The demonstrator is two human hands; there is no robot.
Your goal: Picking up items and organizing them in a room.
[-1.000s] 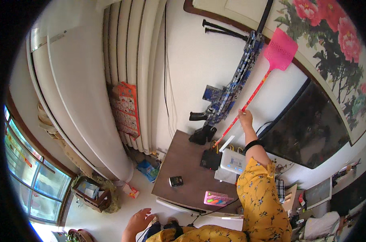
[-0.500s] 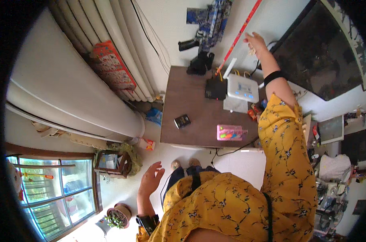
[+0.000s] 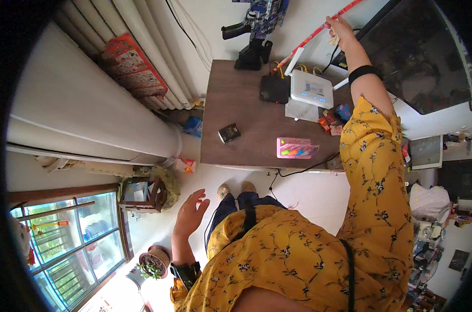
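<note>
My right hand (image 3: 340, 32) is stretched out to the wall at the far right. Its fingers are closed round a small crumpled whitish cloth (image 3: 333, 39), mostly hidden. The fingertips meet a long, thin red patterned strip (image 3: 306, 44), which slants up the wall behind the desk (image 3: 246, 104) and bends near the hand. Below that hand stands a white router (image 3: 310, 88) with lit blue lights, next to a flat black box (image 3: 274, 89). My left hand (image 3: 191, 209) hangs in the air by my side, fingers loosely apart and holding nothing.
A dark screen (image 3: 407, 57) fills the far right. A blue toy gun (image 3: 262, 23) hangs on the wall. On the desk lie a pink tray of coloured pieces (image 3: 294, 148) and a small black box (image 3: 229, 133). A tall white cabinet-like body (image 3: 90, 99) stands left.
My right hand has moved to the red strip, which was straight and apart from it and now bends there. My view has shifted slightly; my left hand stays low and empty.
</note>
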